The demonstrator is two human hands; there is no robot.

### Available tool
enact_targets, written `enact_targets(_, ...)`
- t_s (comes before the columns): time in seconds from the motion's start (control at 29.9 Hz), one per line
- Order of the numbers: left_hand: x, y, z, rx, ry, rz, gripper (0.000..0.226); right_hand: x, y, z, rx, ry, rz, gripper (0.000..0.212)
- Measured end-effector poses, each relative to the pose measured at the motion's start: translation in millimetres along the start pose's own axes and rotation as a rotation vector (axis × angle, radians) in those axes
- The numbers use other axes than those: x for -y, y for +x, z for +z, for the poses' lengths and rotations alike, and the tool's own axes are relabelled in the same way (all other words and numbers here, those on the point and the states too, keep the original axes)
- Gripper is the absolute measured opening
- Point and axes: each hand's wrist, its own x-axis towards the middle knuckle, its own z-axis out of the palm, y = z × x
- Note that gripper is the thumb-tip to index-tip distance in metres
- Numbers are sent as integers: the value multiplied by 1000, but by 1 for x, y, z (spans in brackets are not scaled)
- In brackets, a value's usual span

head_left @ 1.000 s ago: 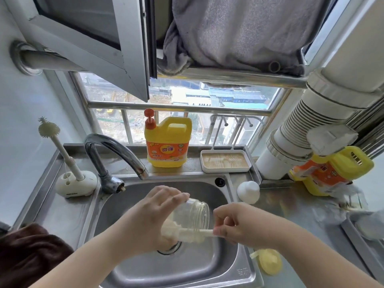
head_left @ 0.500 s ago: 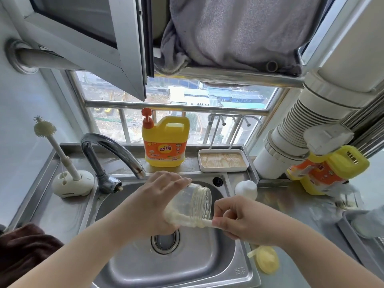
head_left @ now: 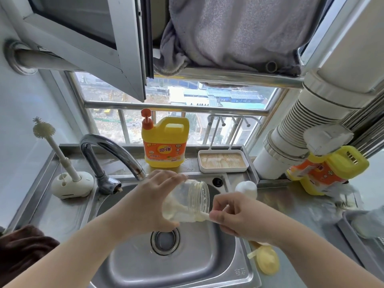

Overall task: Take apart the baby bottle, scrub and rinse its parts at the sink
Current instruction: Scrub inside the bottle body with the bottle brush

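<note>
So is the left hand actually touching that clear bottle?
Touching. The head view shows the left hand wrapped around the base of the clear bottle, holding it tilted above the sink.

Head camera looks forward and down, close over the sink [head_left: 239, 273].

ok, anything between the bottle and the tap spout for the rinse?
Nothing visible. The clear plastic bottle body, held in the left hand with the brush from the right hand inside, sits just below and right of the chrome tap spout; open air between.
</note>
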Motion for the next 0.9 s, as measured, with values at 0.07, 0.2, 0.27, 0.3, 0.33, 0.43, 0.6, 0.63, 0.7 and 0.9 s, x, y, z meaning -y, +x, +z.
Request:
enact_targets(0.07,0,0,2,36,22,42,86,4,-3,-8,63,-169,23,25)
enact_targets(0.2,-2,1,3,152,-107,-80,91,3,0,-10,-318,-759,-134,16)
enact_targets(0.27,1,1,1,177,-164,-171,96,-5,0,-10,-500,-988,-332,7)
enact_targets(0.3,1,0,0,186,-171,-180,97,-11,-1,-11,-549,-1030,-435,4)
enact_targets(0.33,-2,1,-2,196,-181,-173,98,-14,-1,-12,-584,-1051,-506,15)
enact_targets(0.43,-8,3,-1,172,-200,-150,98,-19,2,-1,-552,-992,-371,35)
enact_targets(0.6,-4,0,7,33,4,29,90,-5,2,2,-311,-551,-43,14)
enact_targets(0.63,-5,0,7,18,41,60,90,-4,1,-2,-208,-472,-38,16)
enact_targets(0.7,-6,1,5,-1,81,105,93,2,-4,-8,-34,-331,-46,24)
enact_targets(0.9,-8,2,-1,-41,112,69,100,0,-10,-12,38,110,33,23)
